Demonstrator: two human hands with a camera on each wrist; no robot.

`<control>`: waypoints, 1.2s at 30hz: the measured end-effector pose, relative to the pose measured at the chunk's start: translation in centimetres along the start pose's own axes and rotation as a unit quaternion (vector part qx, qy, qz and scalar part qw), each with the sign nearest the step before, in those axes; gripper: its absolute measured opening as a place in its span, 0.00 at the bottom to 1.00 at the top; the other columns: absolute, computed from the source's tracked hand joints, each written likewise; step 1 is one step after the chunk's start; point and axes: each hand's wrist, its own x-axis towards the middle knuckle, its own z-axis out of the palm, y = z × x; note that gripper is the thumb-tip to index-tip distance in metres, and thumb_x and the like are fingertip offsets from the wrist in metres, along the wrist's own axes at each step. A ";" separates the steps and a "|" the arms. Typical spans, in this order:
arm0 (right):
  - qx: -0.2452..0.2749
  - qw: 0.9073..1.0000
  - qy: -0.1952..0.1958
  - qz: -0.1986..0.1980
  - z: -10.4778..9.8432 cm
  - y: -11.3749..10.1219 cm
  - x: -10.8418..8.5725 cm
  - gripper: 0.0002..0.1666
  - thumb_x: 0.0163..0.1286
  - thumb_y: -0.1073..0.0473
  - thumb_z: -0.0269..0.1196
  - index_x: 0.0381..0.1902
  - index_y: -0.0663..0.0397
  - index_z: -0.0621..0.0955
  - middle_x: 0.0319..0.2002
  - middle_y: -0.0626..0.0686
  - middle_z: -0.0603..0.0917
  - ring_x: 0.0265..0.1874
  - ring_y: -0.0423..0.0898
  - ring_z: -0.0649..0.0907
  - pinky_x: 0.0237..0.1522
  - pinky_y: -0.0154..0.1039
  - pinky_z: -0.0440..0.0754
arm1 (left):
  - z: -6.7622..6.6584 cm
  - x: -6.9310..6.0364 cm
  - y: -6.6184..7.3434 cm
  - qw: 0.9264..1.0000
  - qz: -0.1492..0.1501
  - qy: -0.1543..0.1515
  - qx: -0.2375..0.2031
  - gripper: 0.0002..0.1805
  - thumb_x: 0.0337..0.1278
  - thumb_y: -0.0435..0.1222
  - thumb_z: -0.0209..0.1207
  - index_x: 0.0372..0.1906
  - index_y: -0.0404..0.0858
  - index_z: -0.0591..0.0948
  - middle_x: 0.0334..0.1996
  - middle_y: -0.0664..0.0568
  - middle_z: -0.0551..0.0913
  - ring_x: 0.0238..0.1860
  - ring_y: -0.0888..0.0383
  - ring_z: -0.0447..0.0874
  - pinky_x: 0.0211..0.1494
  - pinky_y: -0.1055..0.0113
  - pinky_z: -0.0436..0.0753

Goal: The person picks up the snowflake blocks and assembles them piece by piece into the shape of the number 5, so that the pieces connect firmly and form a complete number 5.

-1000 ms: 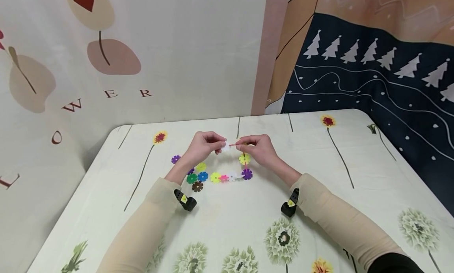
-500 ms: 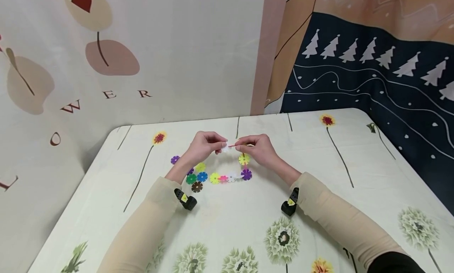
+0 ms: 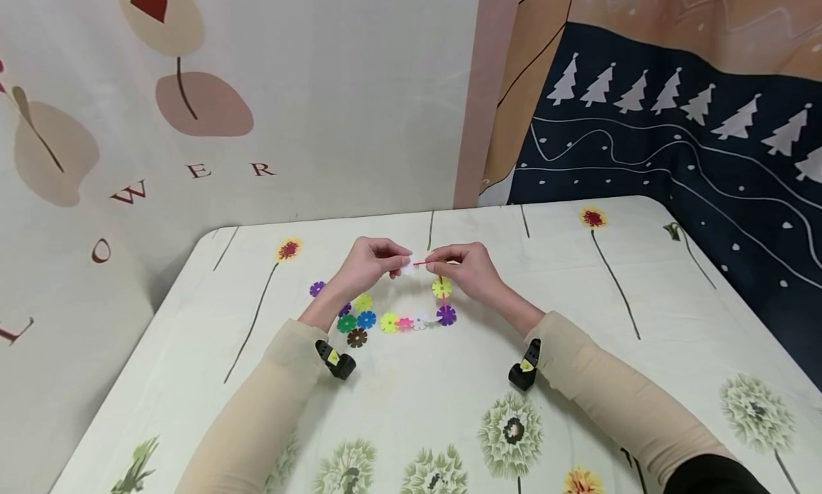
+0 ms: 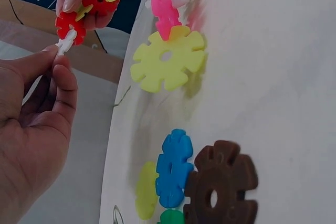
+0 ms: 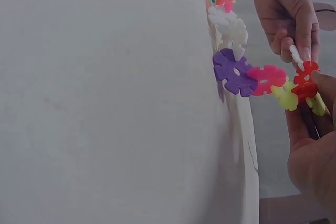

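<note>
My left hand (image 3: 366,271) pinches a white notched flower disc (image 4: 65,42) between thumb and index finger. Opposite it, my right hand (image 3: 472,269) grips a red flower disc (image 5: 306,73) at the end of a linked chain. In the left wrist view the white disc meets the edge of the red one; how deep the slots engage, I cannot tell. From my right fingers the chain runs down through a yellow disc (image 3: 442,288) and a purple disc (image 3: 446,315). It continues left along the table through white discs, a pink disc (image 4: 165,14) and a yellow end disc (image 4: 168,61).
Loose discs lie left of the chain: blue (image 3: 367,319), green (image 3: 347,323), brown (image 3: 357,338), yellow (image 3: 364,301) and purple (image 3: 317,288). My left forearm passes over this group's edge. A flower-print cloth covers the table (image 3: 411,401), with hanging printed fabric behind.
Both hands stay almost in place, the white and red discs held edge to edge. The head view shifts very slightly; the loose discs have not moved.
</note>
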 end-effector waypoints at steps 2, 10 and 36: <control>-0.001 1.000 -0.004 -0.003 0.0 0.1 0.1 0.08 0.68 0.62 0.72 0.44 0.59 0.90 0.45 0.53 0.89 0.48 0.50 0.84 0.43 0.35 0.83 | 0.0 0.0 0.0 1.000 -0.001 0.000 0.004 0.12 0.69 0.34 0.64 0.50 0.30 0.87 0.34 0.37 0.85 0.32 0.49 0.81 0.48 0.49 0.80; 0.011 1.000 -0.029 0.001 -0.1 0.4 0.2 0.12 0.67 0.62 0.73 0.47 0.58 0.88 0.47 0.53 0.87 0.49 0.51 0.84 0.44 0.36 0.84 | -0.2 -0.1 -0.3 1.000 -0.011 -0.001 0.015 0.11 0.71 0.34 0.63 0.51 0.32 0.87 0.35 0.40 0.86 0.34 0.49 0.84 0.50 0.48 0.84; -0.030 0.999 -0.029 -0.012 1.9 0.2 0.6 0.24 0.62 0.63 0.76 0.56 0.52 0.84 0.50 0.51 0.85 0.55 0.51 0.80 0.65 0.50 0.74 | -0.9 -0.8 0.1 0.999 -0.021 0.006 -0.040 0.13 0.69 0.35 0.65 0.52 0.30 0.85 0.41 0.37 0.86 0.38 0.47 0.87 0.47 0.62 0.87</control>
